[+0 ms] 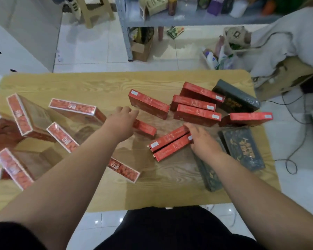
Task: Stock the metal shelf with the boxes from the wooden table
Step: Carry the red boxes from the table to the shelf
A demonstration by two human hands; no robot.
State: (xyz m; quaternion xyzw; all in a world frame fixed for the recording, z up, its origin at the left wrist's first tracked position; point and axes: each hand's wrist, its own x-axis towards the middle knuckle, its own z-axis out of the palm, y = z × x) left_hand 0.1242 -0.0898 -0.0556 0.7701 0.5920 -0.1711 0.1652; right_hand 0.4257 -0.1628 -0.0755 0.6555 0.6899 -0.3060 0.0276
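Head view: boxes [148,103] crowd the bench [98,83] (stocking barely begun), shelf [206,20] at twelve o'clock; right grip [202,139] lies flat on a red pair [170,143], left grip [123,120] can't be judged.

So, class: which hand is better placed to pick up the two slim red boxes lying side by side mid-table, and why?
Probably the right hand: its fingers touch one end of the paired red boxes. The left hand is over a separate red box further left.
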